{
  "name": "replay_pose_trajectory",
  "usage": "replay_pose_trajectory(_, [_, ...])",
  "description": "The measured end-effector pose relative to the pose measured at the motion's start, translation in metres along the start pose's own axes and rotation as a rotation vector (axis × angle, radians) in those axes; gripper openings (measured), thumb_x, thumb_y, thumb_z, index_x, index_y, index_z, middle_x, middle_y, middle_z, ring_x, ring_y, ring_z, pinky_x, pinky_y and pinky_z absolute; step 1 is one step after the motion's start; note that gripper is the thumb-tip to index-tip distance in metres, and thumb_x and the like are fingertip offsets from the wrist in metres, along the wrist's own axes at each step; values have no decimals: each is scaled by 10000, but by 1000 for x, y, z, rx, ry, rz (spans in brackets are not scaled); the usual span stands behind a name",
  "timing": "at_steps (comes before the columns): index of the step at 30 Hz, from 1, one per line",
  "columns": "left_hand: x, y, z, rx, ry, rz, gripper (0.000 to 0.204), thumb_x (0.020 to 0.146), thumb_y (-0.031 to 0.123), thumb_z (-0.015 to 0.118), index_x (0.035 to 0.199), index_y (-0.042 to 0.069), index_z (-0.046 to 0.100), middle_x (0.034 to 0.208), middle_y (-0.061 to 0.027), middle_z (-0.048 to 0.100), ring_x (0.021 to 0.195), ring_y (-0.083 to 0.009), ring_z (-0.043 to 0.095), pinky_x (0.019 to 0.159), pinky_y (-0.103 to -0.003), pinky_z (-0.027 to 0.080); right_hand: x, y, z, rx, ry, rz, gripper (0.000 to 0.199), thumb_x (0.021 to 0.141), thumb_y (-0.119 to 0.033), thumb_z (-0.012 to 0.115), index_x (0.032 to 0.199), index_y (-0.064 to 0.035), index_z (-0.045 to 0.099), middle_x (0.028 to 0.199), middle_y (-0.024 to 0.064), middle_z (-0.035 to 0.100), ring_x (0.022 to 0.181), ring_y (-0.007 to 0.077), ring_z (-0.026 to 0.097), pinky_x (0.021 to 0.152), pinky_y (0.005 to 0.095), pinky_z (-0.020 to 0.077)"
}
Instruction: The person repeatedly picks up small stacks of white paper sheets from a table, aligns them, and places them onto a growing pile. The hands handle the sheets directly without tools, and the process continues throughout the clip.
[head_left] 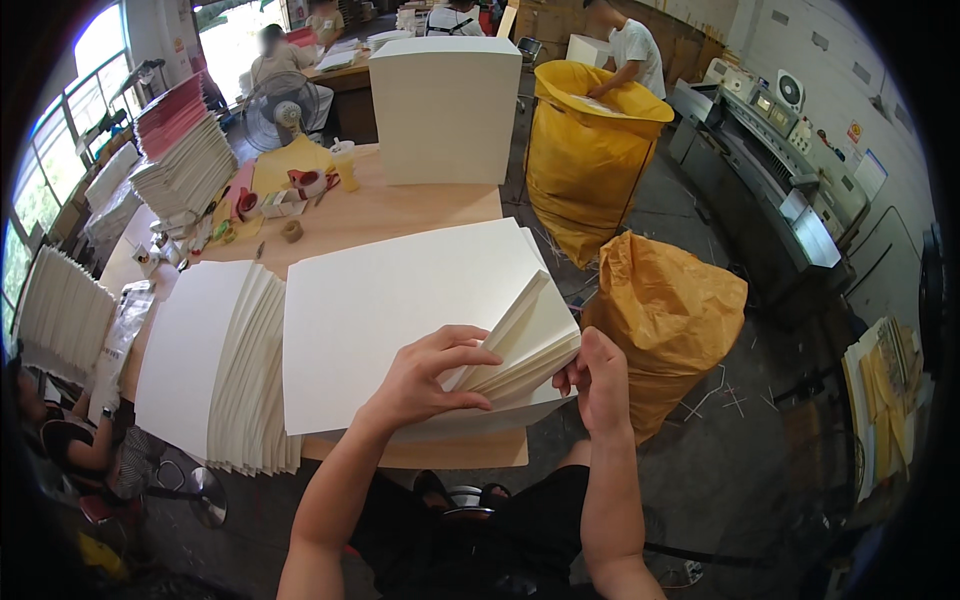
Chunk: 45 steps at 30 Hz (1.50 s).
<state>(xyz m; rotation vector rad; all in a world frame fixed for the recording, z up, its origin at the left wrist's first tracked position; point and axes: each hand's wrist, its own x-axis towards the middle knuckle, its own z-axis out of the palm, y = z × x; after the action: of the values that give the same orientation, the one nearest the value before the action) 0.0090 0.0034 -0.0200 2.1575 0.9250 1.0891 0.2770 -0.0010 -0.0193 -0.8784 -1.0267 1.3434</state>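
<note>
A stack of large cream paper sheets [390, 310] lies flat on the wooden table [400, 205] in front of me. Its near right corner [530, 335] is bent upward and fanned out. My left hand [430, 375] rests on the stack with the fingers pressed into the fanned sheets. My right hand [600, 375] grips the lifted corner from the right edge, thumb on top. To the left lies a second, fanned-out pile of cream sheets [215, 365].
A tall white block of paper [445, 110] stands at the table's far end. Two yellow sacks [590, 150] [665, 315] stand right of the table. A fan [275, 105], small clutter, more paper piles, a cutting machine [770, 170] and other people surround it.
</note>
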Motion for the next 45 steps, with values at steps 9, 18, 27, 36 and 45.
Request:
replay_pose_trajectory(9, [-2, 2, 6, 192, 71, 68, 347, 978, 139, 699, 1306, 250, 734, 1439, -114, 652, 1159, -330, 731, 952, -422, 611, 4, -13, 21, -194, 44, 55, 394, 1095, -280, 626, 757, -103, 528, 635, -22, 517, 579, 82, 558, 530, 264, 416])
replay_pose_trajectory(18, [-1, 1, 5, 129, 43, 73, 483, 719, 270, 980, 1147, 192, 771, 1357, -90, 682, 1141, -307, 737, 962, -414, 613, 5, -12, 12, 25, 9, 109, 384, 1097, -286, 612, 758, -118, 551, 639, -20, 539, 581, 110, 609, 526, 257, 442])
replay_pose_trajectory(27, [-1, 6, 6, 120, 62, 20, 380, 836, 85, 857, 1199, 166, 780, 1400, -124, 672, 1182, -329, 723, 995, -420, 596, 3, 1, 12, -589, 109, -183, 450, 1087, -344, 644, 723, -103, 536, 603, -19, 515, 563, 98, 578, 501, 260, 414])
replay_pose_trajectory(36, [0, 12, 5, 212, 5, 61, 370, 818, 215, 914, 1155, 162, 773, 1457, -118, 631, 1155, -329, 747, 964, -412, 625, 8, -11, 17, 21, 34, 88, 362, 1076, -260, 645, 760, -108, 555, 624, -19, 535, 557, 102, 598, 504, 250, 429])
replay_pose_trajectory(45, [-1, 7, 6, 145, 71, 53, 366, 869, 75, 827, 1217, 172, 771, 1429, -133, 650, 1129, -335, 751, 937, -412, 624, 4, -5, 15, -156, 45, -11, 401, 1081, -274, 652, 740, -105, 527, 615, -25, 519, 541, 82, 568, 493, 238, 410])
